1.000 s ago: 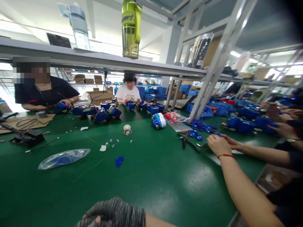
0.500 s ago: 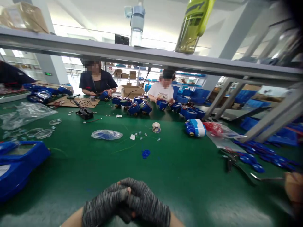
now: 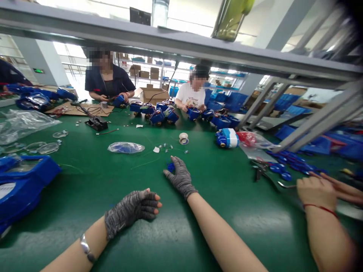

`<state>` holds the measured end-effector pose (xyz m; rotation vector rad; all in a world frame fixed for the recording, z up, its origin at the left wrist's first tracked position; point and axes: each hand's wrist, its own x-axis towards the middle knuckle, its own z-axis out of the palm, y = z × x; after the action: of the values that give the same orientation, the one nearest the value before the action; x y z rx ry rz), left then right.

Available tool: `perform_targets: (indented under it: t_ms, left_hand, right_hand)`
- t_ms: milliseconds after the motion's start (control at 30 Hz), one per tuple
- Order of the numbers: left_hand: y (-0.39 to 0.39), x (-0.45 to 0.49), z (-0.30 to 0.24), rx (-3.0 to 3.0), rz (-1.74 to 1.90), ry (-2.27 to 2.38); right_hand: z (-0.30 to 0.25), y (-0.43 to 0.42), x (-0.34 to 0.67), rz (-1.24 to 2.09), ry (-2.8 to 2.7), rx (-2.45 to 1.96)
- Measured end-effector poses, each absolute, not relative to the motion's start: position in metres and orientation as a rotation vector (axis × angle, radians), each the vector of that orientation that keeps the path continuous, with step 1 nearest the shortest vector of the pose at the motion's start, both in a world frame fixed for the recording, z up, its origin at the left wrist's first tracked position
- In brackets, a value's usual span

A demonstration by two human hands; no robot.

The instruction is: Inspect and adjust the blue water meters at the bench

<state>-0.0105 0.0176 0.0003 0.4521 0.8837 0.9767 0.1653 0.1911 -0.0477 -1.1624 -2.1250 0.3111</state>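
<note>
My right hand, in a grey fingerless glove, is stretched forward flat on the green table. Its fingers are spread and reach onto a small pile of blue parts, touching it. My left hand, gloved the same way, rests on the table nearer to me. Its fingers are curled in and nothing shows in them. A metal bracelet is on my left wrist.
A co-worker's hands work at the right beside blue caps and pliers. Blue housings lie at the left. A plastic bag, a wire spool and a blue-white unit lie ahead. Two people sit across.
My hands were clasped together near me; they have parted. The right hand has stretched forward to the blue parts, and the left stays back with curled fingers. The view tilted down.
</note>
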Motion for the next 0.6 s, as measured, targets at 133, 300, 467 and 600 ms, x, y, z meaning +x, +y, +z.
perform_targets:
  t_ms: [133, 300, 467, 600]
  left_hand:
    - [0.019, -0.011, -0.001, 0.435, 0.956, 0.886]
    - [0.021, -0.013, -0.006, 0.425, 0.952, 0.894]
    - [0.021, -0.013, -0.010, 0.425, 0.954, 0.889]
    - [0.023, -0.015, -0.011, 0.325, 0.943, 0.966]
  right_hand:
    - [-0.048, 0.202, 0.156, 0.225, -2.347, -1.158]
    - [-0.045, 0.201, 0.150, 0.241, -2.400, -1.188]
    - [-0.044, 0.200, 0.150, 0.208, -2.389, -1.234]
    - [-0.041, 0.199, 0.149, 0.166, -2.398, -1.282]
